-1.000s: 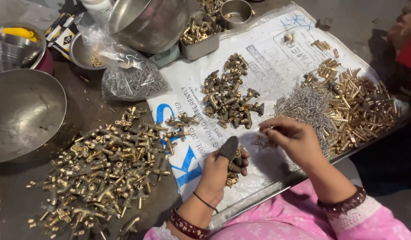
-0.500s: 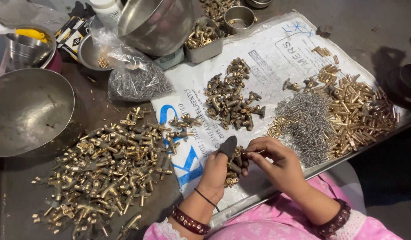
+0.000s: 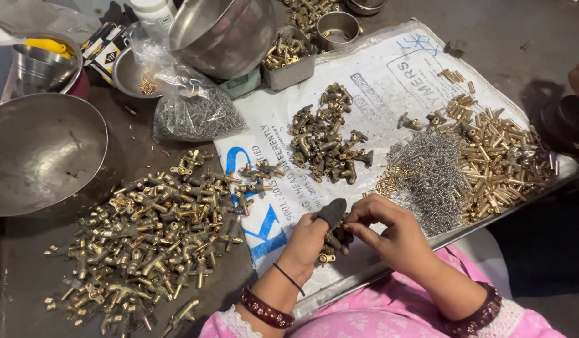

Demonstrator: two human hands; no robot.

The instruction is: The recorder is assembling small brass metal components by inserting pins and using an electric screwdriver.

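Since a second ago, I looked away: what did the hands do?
The right hand came back from the heap of small springs to the brass fitting in the left hand. The left hand kept its grip; the heaps stayed put.

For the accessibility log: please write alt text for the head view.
A left hand with a dark thumb cover and a right hand work together on a small brass fitting over a printed white sack. Brass fittings, springs and steel bowls lie around.
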